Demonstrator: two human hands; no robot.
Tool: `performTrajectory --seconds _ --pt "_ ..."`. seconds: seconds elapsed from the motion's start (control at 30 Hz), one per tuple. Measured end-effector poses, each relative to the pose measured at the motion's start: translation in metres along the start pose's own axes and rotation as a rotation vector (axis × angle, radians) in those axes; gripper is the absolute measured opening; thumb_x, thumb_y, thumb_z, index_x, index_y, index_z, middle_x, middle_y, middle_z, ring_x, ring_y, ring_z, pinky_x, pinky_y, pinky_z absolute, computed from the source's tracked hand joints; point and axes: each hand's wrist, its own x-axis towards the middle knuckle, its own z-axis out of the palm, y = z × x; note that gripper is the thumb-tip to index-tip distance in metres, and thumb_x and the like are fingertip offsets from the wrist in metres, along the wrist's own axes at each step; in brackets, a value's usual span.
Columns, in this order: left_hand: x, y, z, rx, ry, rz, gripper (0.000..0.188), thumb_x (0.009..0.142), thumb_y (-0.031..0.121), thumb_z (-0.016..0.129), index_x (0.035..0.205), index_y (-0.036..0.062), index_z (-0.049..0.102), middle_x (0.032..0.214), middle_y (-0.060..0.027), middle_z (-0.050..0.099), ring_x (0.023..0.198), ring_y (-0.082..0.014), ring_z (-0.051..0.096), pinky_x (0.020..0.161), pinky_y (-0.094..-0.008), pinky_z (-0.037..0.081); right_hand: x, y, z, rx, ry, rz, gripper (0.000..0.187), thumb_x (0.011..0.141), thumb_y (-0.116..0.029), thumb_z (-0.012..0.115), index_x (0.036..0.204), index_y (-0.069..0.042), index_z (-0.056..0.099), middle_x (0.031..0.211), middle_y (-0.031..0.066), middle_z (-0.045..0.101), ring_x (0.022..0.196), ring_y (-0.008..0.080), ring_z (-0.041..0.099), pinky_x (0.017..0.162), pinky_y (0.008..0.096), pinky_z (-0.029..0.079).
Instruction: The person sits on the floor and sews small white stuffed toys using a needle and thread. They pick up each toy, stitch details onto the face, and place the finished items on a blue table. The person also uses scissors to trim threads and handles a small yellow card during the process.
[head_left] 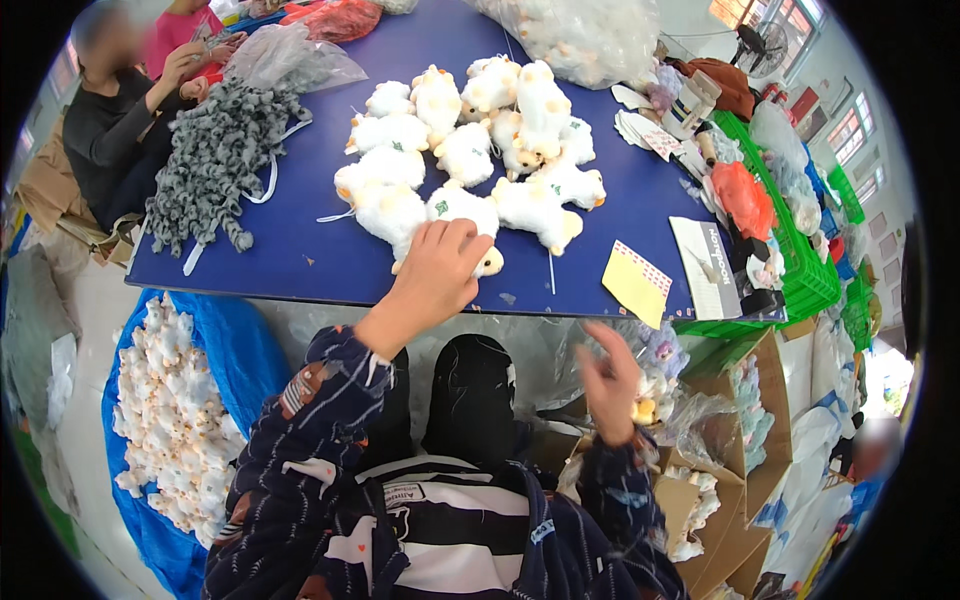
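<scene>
My left hand (432,270) reaches over the table's front edge, its fingers bent over a small white plush animal (463,208) with a green mark on its back. The palm hides part of that toy; its cream-coloured end peeks out beside the fingers. Several similar plush animals (464,155) with tan feet lie together just beyond, some with loose white threads. Off the table, to the right of my lap, my right hand (610,375) is raised with thumb and fingers apart and nothing in it. Below and beside it are cardboard boxes holding plush toys.
A blue sack (240,345) full of small white plush pieces stands at left. Grey curly fabric pieces (215,155) lie on the blue table (330,270), near a seated co-worker. Yellow paper (637,285), a notebook (703,265) and a green crate (808,265) are at right.
</scene>
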Motion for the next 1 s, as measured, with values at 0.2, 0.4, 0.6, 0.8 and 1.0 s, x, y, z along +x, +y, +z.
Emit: performTrajectory --seconds 0.2,0.4,0.6,0.8,1.0 --pt "-0.026 0.012 -0.014 -0.408 0.051 -0.159 0.051 0.068 -0.003 0.062 0.116 0.0045 0.048 0.115 -0.0149 0.05 0.105 -0.0338 0.05 0.088 -0.04 0.045 0.066 -0.029 0.098 -0.01 -0.211 -0.383 0.051 0.077 -0.008 0.07 0.125 -0.007 0.052 0.103 0.0112 0.063 0.082 0.0223 0.065 0.069 0.0296 0.051" --pt "-0.061 0.016 -0.021 -0.448 0.223 -0.289 0.067 0.068 0.006 0.073 0.128 0.0033 0.045 0.128 -0.015 0.047 0.117 -0.0336 0.048 0.096 -0.0425 0.042 0.057 -0.044 0.097 0.797 -0.195 0.278 0.046 0.08 -0.003 0.067 0.122 0.002 0.049 0.096 0.0059 0.063 0.084 0.0072 0.059 0.067 0.0221 0.048" --pt "-0.06 0.025 -0.017 -0.327 0.199 -0.157 0.067 0.062 0.004 0.073 0.124 0.0033 0.049 0.123 -0.0122 0.053 0.118 -0.0332 0.048 0.1 -0.0419 0.039 0.024 -0.063 0.095 0.766 -0.253 0.287 0.038 0.08 -0.013 0.073 0.109 0.001 0.052 0.089 -0.001 0.056 0.071 0.002 0.047 0.061 0.0173 0.039" --pt "-0.066 0.023 -0.027 -0.474 0.168 -0.181 0.061 0.064 0.0 0.074 0.119 0.0054 0.05 0.12 -0.0115 0.056 0.118 -0.0326 0.049 0.098 -0.0407 0.041 0.024 -0.066 0.078 0.353 -0.29 0.075 0.027 0.078 -0.014 0.075 0.098 -0.001 0.061 0.081 -0.0019 0.058 0.058 0.0023 0.039 0.049 0.0186 0.032" --pt "-0.07 0.019 -0.022 -0.559 0.185 -0.157 0.056 0.067 -0.001 0.074 0.117 0.0049 0.048 0.119 -0.0111 0.056 0.118 -0.033 0.049 0.097 -0.0401 0.042 0.03 -0.076 0.071 0.278 -0.121 -0.198 0.021 0.079 -0.004 0.07 0.1 -0.004 0.065 0.08 0.0022 0.06 0.055 0.005 0.044 0.047 0.0194 0.034"
